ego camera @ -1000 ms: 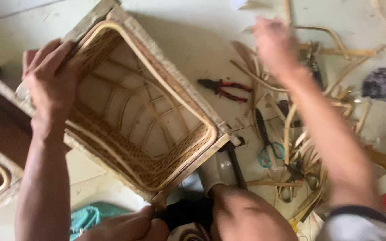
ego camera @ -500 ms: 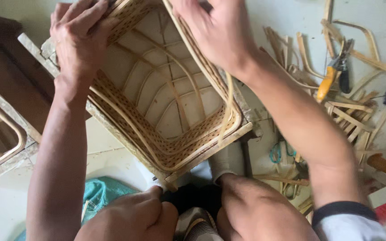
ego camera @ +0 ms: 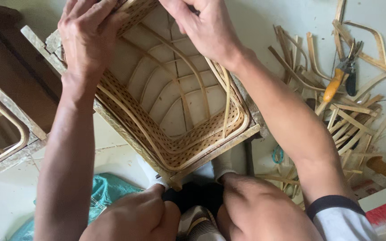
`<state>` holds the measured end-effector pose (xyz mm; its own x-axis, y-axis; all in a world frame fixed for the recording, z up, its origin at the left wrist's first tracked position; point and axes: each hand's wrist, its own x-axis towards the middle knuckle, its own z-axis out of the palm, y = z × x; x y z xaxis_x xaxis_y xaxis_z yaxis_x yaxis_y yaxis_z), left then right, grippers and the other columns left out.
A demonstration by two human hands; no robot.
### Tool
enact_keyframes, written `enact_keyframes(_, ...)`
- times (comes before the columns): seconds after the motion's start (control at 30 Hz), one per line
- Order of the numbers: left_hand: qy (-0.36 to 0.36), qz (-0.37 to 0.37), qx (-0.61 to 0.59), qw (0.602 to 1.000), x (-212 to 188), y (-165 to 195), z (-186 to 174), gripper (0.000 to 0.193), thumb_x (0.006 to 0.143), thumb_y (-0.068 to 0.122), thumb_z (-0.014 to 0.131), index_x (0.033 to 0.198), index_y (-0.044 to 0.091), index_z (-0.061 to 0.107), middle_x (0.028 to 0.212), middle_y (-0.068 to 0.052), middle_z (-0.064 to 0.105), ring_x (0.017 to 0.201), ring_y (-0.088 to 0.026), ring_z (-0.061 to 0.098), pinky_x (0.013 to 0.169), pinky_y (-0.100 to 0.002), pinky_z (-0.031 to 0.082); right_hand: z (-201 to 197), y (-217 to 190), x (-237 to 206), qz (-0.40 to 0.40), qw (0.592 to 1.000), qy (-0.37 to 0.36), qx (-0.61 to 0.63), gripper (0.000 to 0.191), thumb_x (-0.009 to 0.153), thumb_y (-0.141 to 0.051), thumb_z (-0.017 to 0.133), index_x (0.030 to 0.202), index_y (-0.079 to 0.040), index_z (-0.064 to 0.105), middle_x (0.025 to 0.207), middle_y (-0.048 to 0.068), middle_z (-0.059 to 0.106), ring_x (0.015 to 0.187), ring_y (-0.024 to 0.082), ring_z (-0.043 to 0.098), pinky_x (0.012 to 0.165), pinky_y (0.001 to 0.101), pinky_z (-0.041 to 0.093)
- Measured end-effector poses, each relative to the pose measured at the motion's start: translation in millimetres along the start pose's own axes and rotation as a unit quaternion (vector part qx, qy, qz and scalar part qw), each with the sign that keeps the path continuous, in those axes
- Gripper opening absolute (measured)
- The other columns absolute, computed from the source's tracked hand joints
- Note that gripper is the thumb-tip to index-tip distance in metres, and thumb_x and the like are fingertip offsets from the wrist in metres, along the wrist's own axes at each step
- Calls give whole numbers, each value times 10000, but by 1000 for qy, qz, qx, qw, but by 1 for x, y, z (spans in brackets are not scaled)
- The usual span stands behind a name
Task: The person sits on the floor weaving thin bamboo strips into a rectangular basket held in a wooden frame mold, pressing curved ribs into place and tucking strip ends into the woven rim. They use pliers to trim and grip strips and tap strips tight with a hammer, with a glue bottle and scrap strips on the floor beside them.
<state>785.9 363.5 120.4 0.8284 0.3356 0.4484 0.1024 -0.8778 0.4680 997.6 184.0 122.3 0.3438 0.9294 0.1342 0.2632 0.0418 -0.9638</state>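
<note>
tan square woven rattan basket (ego camera: pixel 175 111): dotted lattice weave, pale ribs | orange-handled metal pliers (ego camera: pixel 336 80) | pale yellow cut rattan strips (ego camera: pixel 354 120) | teal crumpled cloth (ego camera: pixel 108 192) | white sleeve with black cuff (ego camera: pixel 340 214) | striped shorts (ego camera: pixel 197 225)

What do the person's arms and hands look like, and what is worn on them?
Both hands are bare: no gloves, rings or watch show on the left hand or the right hand. The left forearm is uncovered as far as the picture shows. The right arm is bare up to a short white sleeve with a dark band along its edge.
</note>
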Motion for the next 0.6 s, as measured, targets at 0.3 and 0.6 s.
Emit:
enact_keyframes(0.3,-10,-54,41,998,3,-13,7,358,1005,199,853,1321,81,735,1351,-151,691,1147,-289,683,1017,-432,544,21,-19,13,-32,997,-24,-59,305,1147,-144,624,1435,-43,630,1300,146,748,1130,219,737,971,321,592)
enact_keyframes(0.6,-103,-14,76,992,3,-30,11,523,1032,150,779,1523,186,602,1497,-95,624,1078,-267,687,931,-394,605,38,-2,21,53,992,-92,-72,353,1085,-189,613,1393,-16,625,1362,163,672,1225,260,691,1053,341,554)
